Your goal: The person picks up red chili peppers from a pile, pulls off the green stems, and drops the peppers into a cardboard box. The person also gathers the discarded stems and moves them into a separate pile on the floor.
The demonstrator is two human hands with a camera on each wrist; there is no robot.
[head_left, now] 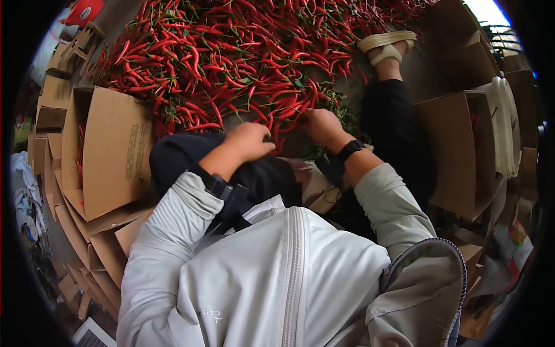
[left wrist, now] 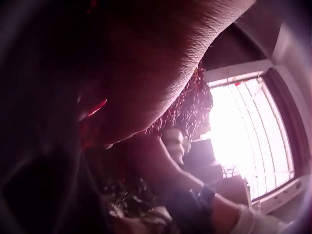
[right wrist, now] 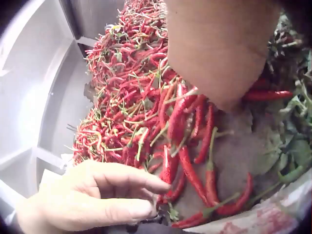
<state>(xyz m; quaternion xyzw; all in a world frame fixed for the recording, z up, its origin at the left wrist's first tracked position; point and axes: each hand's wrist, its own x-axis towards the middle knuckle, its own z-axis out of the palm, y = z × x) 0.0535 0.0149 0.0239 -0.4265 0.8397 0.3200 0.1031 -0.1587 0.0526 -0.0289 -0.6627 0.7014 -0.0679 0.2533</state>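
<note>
A broad heap of red chili peppers (head_left: pixel 243 52) with green stems spreads over the floor before the person. My left hand (head_left: pixel 248 141) is above the lap at the heap's near edge. In the right wrist view the left hand's thumb and index finger stand apart, their tips close to a few loose chilies (right wrist: pixel 192 175). My right hand (head_left: pixel 325 128) reaches down into the near right of the heap. Its fingertips are hidden behind the back of the hand in the right wrist view, and I cannot tell whether they grip a chili. The left wrist view is dark.
Green leaves and stems (right wrist: pixel 292 141) lie at the right of the chilies. An open cardboard box (head_left: pixel 118 150) stands at the left, another cardboard box (head_left: pixel 451 150) at the right, both with chilies inside. The person's sandalled foot (head_left: pixel 387 49) rests at the heap's right edge.
</note>
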